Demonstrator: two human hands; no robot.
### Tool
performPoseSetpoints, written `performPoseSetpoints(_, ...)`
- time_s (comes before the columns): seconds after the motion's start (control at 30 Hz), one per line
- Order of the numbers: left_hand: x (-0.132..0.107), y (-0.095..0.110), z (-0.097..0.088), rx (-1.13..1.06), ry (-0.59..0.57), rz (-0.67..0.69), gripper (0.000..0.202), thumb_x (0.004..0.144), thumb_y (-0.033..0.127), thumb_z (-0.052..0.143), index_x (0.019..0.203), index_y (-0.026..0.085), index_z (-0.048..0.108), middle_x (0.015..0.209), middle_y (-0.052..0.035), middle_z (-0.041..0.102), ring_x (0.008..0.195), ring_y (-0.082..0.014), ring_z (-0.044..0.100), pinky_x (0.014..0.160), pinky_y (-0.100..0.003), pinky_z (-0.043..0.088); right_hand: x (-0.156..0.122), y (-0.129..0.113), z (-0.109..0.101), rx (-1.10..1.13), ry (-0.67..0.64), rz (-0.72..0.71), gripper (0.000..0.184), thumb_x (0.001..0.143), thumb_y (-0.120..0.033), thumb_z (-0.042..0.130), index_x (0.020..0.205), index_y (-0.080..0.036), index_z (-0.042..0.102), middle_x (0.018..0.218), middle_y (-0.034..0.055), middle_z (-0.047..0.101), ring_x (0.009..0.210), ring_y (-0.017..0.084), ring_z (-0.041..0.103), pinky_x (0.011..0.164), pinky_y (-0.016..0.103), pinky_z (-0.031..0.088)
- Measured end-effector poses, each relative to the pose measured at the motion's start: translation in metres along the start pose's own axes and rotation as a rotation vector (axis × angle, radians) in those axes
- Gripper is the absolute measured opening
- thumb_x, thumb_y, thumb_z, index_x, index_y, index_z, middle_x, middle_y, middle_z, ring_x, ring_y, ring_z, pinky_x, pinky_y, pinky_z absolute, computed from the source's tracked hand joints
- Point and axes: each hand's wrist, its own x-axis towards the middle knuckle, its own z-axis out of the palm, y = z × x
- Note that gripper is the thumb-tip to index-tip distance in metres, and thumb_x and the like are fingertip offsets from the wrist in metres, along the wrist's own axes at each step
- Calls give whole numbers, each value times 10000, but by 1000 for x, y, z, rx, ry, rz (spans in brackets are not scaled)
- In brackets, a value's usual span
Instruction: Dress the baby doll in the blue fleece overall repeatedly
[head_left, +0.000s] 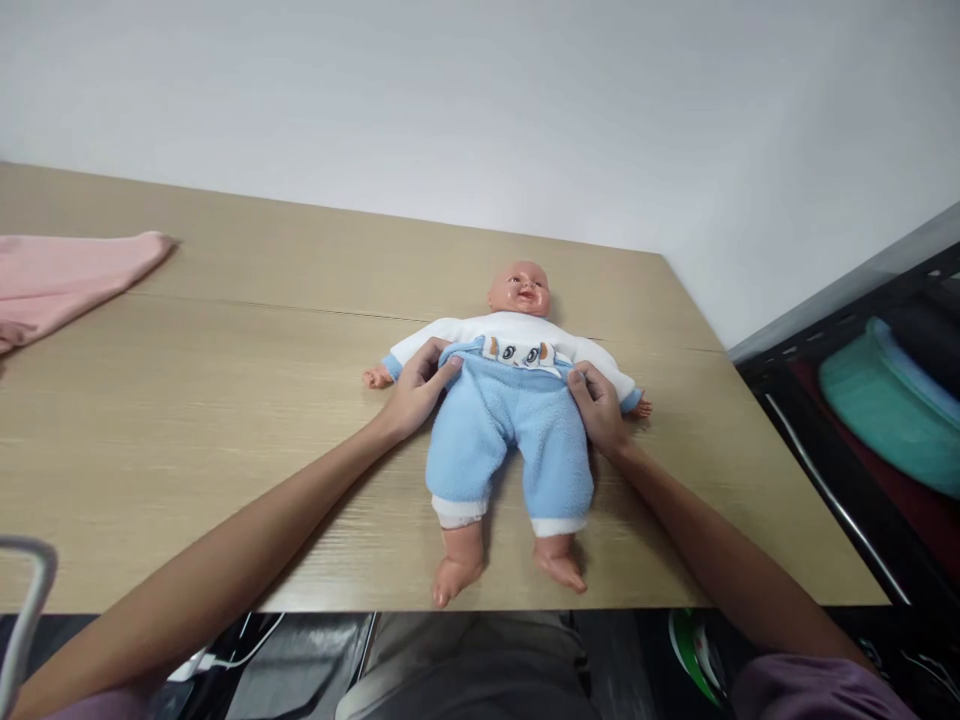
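A baby doll [527, 290] lies on its back on the table, head away from me and bare feet near the front edge. It wears a white long-sleeved top [442, 334] with blue cuffs and light blue fleece pants [469, 440] with white leg cuffs. Two cartoon eyes show on the front, just above the waistband. At the left side of the waist, my left hand [421, 388] pinches the pants' waistband between thumb and fingers. My right hand [598, 402] grips the same waistband on the right side. The fingertips under the cloth are hidden.
Pink cloth [75, 280] lies on the wooden table [225, 400] at the far left. A white wall rises behind. To the right stands a dark rack with a teal basin [892, 400]. A pale curved tube [30, 590] shows at the lower left.
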Motion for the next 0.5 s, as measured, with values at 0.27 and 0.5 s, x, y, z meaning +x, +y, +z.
performPoseSetpoints(0.27, 32, 20, -2, 33, -197, 65, 418, 1002, 618, 744, 1054, 226, 610, 978, -19, 618, 908, -216, 577, 861, -354, 474, 25, -41, -4, -217, -210, -254, 273, 1041, -502, 695, 925, -267, 617, 932, 23, 587, 886, 240, 568, 877, 403, 491)
performPoseSetpoints(0.5, 29, 8, -7, 120, -229, -109, 381, 1009, 588, 659, 1095, 218, 678, 1118, -70, 724, 1077, -298, 638, 1011, -433, 511, 35, -5, -7, -31, -105, 163, 385, 937, -640, 770, 897, -264, 694, 913, 6, 677, 926, 244, 595, 935, 372, 513)
